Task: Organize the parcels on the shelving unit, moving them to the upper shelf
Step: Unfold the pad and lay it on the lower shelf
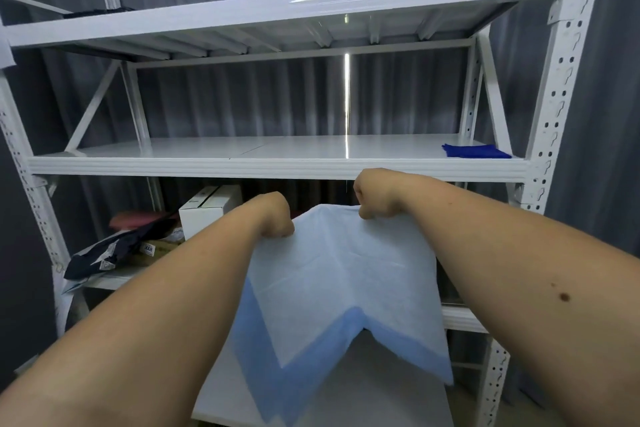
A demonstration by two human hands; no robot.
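Both hands up front, fists curled: left hand (277,215) and right hand (375,196) each pinch the top edge of a light blue sheet-like parcel (343,288), which hangs down between the forearms. Just above the knuckles: front rail of the middle shelf (242,168). Blue cloth (476,151) on that shelf, up-right of right hand. White box (204,211) and dark mailer bag (114,253) on the lower shelf, left of left hand
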